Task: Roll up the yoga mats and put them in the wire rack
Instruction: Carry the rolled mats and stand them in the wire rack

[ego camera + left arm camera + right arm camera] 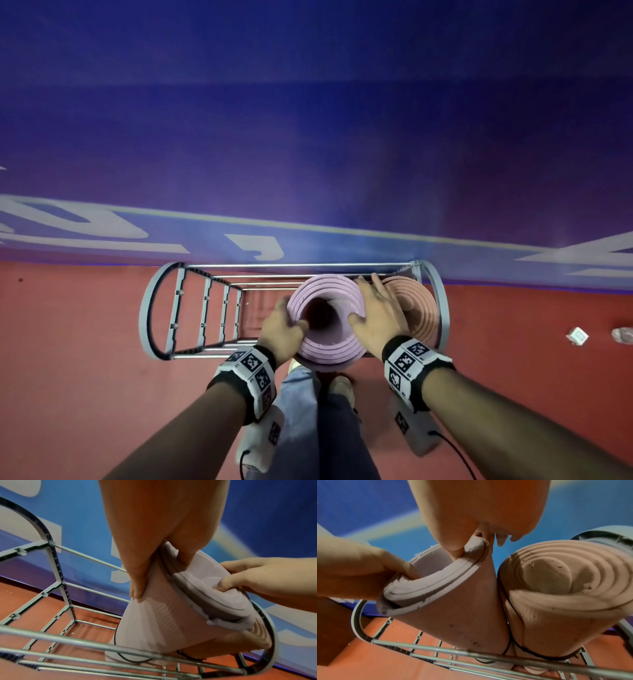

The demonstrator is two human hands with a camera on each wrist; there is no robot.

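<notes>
A lilac rolled mat (329,346) stands on end in the grey wire rack (274,265), near its right end. My left hand (284,330) grips the mat's left rim, thumb inside the hollow and fingers down the outside. My right hand (376,311) pinches the right rim the same way. In the left wrist view my left hand (154,555) holds the lilac mat (163,622). A peach rolled mat (419,308) with a black strap stands in the rack's last slot, pressed against the lilac one. The right wrist view shows the peach mat (556,588) and the lilac mat (453,608) side by side.
The rack stands on a red floor against a blue wall banner (308,137) with white letters. Its left slots (209,308) hold nothing. A small white box (578,335) and a clear object (623,334) lie on the floor at right. My legs and shoes (339,383) are just before the rack.
</notes>
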